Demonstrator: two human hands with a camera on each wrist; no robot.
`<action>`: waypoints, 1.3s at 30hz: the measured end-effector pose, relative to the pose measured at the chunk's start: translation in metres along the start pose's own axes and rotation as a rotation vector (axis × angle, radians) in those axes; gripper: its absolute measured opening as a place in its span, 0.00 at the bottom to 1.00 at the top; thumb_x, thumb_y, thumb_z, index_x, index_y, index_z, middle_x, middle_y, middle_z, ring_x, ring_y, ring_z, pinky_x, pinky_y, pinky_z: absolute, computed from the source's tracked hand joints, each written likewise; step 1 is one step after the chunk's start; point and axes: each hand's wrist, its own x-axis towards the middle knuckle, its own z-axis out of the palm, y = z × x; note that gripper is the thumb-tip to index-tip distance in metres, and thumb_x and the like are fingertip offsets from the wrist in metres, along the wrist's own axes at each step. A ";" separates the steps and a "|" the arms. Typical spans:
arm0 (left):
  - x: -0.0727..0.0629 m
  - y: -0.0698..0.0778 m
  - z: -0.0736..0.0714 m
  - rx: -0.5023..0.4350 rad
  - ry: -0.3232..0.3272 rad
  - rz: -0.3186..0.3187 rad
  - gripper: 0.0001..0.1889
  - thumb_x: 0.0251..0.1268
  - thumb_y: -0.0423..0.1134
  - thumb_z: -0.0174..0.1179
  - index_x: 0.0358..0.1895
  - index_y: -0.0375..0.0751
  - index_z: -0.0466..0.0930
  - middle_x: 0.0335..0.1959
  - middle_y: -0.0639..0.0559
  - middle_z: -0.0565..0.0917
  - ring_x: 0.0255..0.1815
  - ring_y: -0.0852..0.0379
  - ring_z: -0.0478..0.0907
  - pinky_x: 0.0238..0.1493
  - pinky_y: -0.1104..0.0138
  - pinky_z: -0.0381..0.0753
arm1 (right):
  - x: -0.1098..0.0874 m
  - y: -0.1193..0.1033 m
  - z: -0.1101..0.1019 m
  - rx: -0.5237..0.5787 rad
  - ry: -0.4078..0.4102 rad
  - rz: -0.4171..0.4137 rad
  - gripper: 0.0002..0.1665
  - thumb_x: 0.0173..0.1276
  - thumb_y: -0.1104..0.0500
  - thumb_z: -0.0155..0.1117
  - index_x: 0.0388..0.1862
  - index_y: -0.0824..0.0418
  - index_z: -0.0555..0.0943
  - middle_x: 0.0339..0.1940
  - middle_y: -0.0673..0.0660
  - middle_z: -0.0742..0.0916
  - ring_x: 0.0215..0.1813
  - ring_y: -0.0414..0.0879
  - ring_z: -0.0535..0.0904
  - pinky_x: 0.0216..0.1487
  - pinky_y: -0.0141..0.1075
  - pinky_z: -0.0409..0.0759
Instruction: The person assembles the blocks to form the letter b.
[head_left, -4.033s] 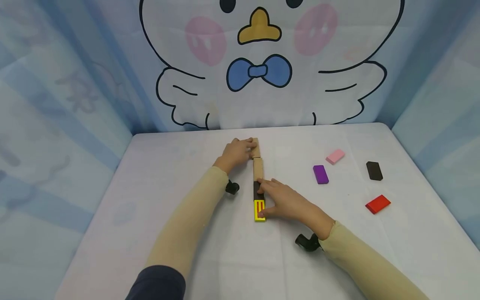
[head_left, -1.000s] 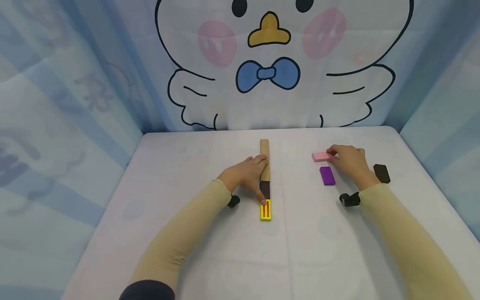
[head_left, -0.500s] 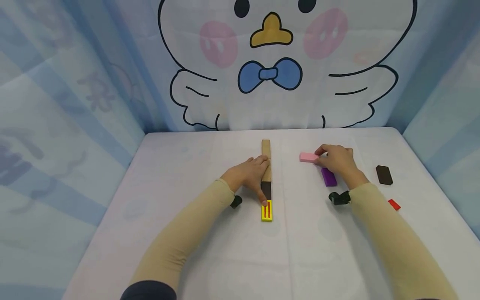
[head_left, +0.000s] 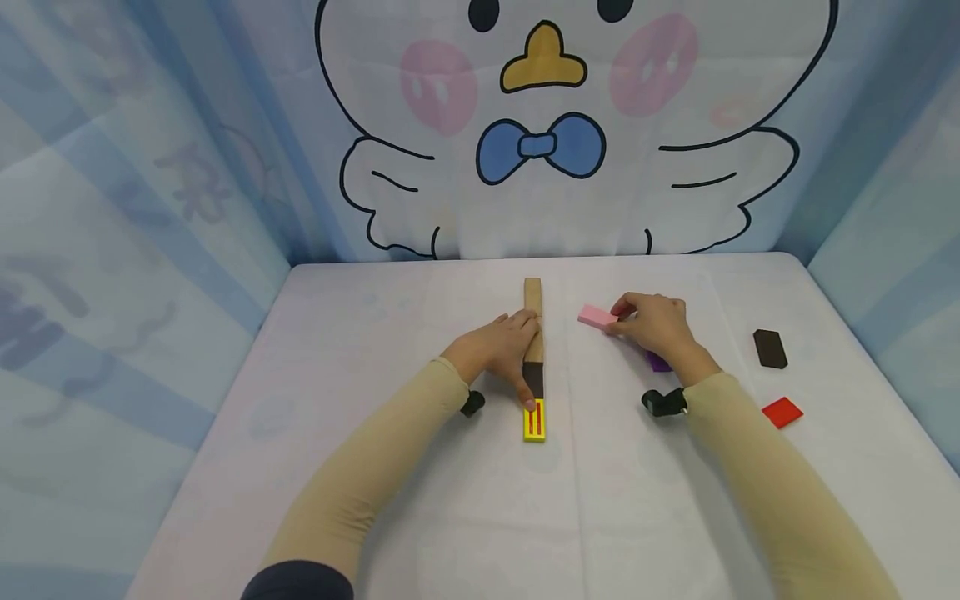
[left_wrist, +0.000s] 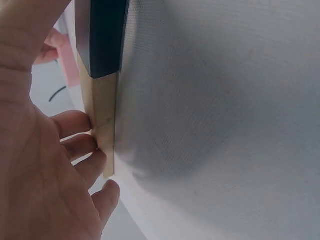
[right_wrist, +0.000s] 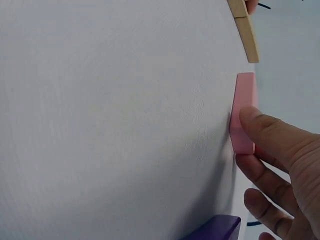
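Observation:
In the head view, two plain wooden blocks [head_left: 533, 293], a dark brown block [head_left: 534, 381] and a yellow block with red stripes [head_left: 535, 429] lie end to end in a straight row. My left hand [head_left: 495, 348] rests along the row's left side, fingers on the wood and thumb by the yellow block. To the right of the row, my right hand [head_left: 658, 327] pinches one end of a pink block [head_left: 595, 317] between thumb and fingers. The right wrist view shows the pink block [right_wrist: 244, 92] tilted just over the cloth, thumb on its face.
Partly hidden below my right hand lies a purple block [head_left: 659, 362]. Farther right are a loose dark block [head_left: 770, 349] and a red block [head_left: 782, 412]. A printed curtain [head_left: 540, 208] stands behind the white-covered table [head_left: 465, 517].
My right hand has left the row, gripped the pink block and carried it left, back toward the row. My left hand shifted nearer along the row, then stayed still.

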 end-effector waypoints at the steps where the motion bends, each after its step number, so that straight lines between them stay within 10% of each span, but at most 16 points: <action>1: 0.000 0.000 0.000 -0.002 0.001 0.000 0.74 0.34 0.77 0.76 0.82 0.38 0.50 0.85 0.41 0.46 0.86 0.48 0.46 0.86 0.55 0.45 | 0.000 -0.001 0.001 0.003 0.000 -0.002 0.21 0.69 0.49 0.73 0.53 0.61 0.82 0.53 0.63 0.89 0.57 0.64 0.81 0.70 0.65 0.54; 31: 0.003 -0.003 0.001 -0.047 0.008 0.018 0.71 0.34 0.77 0.76 0.80 0.39 0.53 0.85 0.42 0.46 0.85 0.48 0.48 0.86 0.56 0.46 | 0.005 -0.027 0.030 -0.002 0.001 -0.129 0.22 0.63 0.45 0.78 0.46 0.59 0.84 0.37 0.55 0.89 0.43 0.55 0.80 0.67 0.61 0.59; 39: 0.001 -0.004 0.002 -0.066 0.008 0.004 0.72 0.34 0.77 0.77 0.81 0.39 0.52 0.85 0.42 0.45 0.86 0.49 0.46 0.86 0.56 0.47 | 0.007 -0.029 0.031 0.010 -0.013 -0.157 0.22 0.63 0.45 0.78 0.46 0.58 0.84 0.39 0.54 0.89 0.37 0.50 0.77 0.46 0.44 0.72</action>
